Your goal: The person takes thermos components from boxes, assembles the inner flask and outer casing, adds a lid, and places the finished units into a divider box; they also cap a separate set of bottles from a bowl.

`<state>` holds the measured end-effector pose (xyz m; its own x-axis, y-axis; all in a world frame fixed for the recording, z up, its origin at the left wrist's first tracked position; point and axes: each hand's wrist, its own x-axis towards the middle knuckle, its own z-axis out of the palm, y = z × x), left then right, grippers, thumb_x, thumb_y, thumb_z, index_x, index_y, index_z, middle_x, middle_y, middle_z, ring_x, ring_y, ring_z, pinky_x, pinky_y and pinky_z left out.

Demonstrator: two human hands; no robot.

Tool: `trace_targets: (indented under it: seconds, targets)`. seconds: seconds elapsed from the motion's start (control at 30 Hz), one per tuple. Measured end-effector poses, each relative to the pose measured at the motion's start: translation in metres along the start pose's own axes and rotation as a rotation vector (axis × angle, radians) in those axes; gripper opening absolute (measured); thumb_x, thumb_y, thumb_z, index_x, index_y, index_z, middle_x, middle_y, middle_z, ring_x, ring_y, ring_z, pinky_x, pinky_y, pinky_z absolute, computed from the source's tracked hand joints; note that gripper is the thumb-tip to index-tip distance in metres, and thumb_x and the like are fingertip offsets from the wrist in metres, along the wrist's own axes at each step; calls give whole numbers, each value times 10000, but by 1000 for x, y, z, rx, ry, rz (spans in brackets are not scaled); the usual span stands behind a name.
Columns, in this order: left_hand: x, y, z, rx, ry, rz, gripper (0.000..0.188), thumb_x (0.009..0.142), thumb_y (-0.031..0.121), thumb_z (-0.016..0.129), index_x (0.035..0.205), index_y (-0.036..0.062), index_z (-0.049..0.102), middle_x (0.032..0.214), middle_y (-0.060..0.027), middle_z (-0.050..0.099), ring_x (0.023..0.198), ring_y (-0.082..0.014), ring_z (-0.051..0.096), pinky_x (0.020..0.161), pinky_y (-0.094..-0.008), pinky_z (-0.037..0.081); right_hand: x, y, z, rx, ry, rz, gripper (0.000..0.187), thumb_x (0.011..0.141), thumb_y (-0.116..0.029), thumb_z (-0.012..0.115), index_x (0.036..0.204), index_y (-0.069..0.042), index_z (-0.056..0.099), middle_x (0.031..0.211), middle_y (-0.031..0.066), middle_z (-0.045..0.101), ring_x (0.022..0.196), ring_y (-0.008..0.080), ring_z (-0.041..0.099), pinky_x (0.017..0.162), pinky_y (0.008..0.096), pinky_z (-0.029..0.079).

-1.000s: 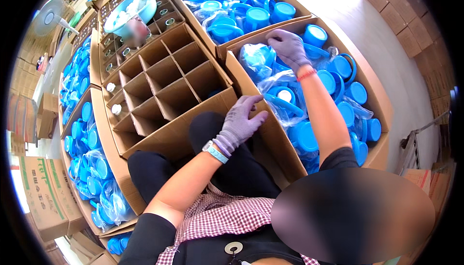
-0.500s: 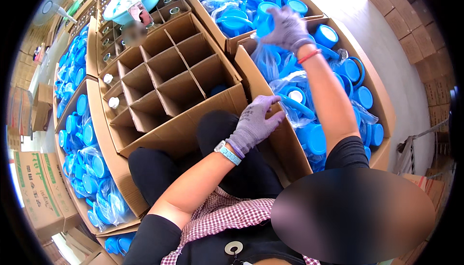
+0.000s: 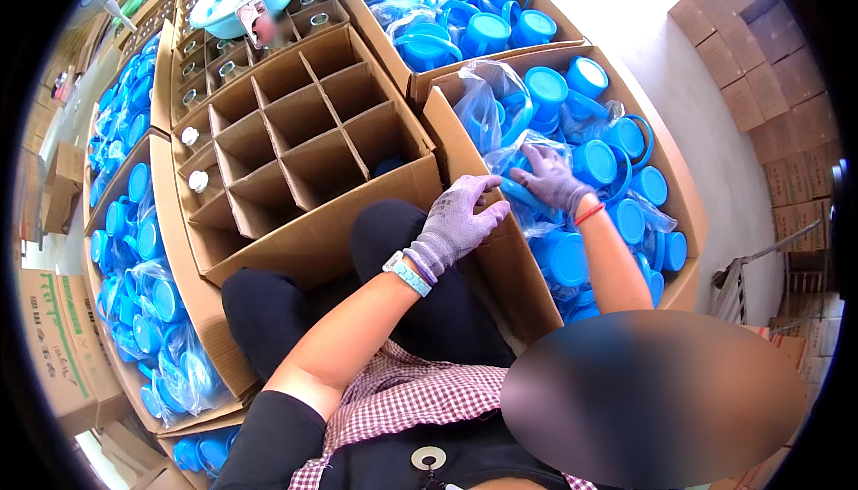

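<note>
My right hand [image 3: 552,182], in a grey-purple glove, reaches into an open carton [image 3: 500,262] on my right. Its spread fingers touch clear plastic film [image 3: 523,215] over the blue goods; no grasp shows. Blue round-lidded containers [image 3: 593,164] with loop handles fill this carton, some bagged. My left hand [image 3: 458,226], gloved alike, hovers at the carton's near left wall, fingers apart and holding nothing. Left of it stands a carton with cardboard dividers [image 3: 308,161]. Two white-capped bottles [image 3: 198,181] sit in its left cells, and something blue [image 3: 389,167] lies deep in a right-hand cell.
More blue containers fill a far carton [image 3: 487,34] and the cartons [image 3: 165,302] along my left. A turquoise basin [image 3: 213,27] of white pieces rests on a divided carton of bottles. Stacked brown boxes [image 3: 733,52] line the right side. My knees press close to the cartons.
My right hand has drawn back from the far end of the right carton to the bagged containers nearer my left hand. My left hand has stayed by the carton wall.
</note>
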<state>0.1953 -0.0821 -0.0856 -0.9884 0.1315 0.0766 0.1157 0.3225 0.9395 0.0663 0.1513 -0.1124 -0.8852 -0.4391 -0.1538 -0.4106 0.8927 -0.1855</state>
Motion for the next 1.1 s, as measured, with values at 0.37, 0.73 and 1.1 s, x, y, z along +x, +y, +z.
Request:
trace_targets:
  seconds: [0.37, 0.73, 1.1]
  targets:
    - [7, 4, -2, 16, -48, -106, 526, 941, 350, 697, 1318, -13, 644, 1178, -206, 681, 1003, -283, 710, 916, -382, 563, 117, -104, -10, -31, 187, 426, 969, 770, -767, 656, 1340, 16, 649, 1519, 250, 492, 1435, 439, 415, 1159, 536, 339]
    - [-28, 12, -25, -569, 352, 205, 423, 996, 81, 623, 1404, -9, 560, 1246, -86, 654, 1086, -141, 633, 967, -294, 516, 44, -118, -166, 778, 388, 69, 221, 830, -246, 763, 862, -28, 757, 748, 44, 673, 706, 128, 635, 625, 296, 518]
    - [-155, 189, -197, 374, 731, 746, 1235, 780, 800, 691, 1607, -17, 270, 1610, -238, 298, 1512, -388, 291, 1216, -500, 300, -142, -246, -451, 627, -97, -1184, 262, 958, -103, 580, 1140, 61, 671, 1110, 180, 685, 955, 222, 718, 813, 303, 587]
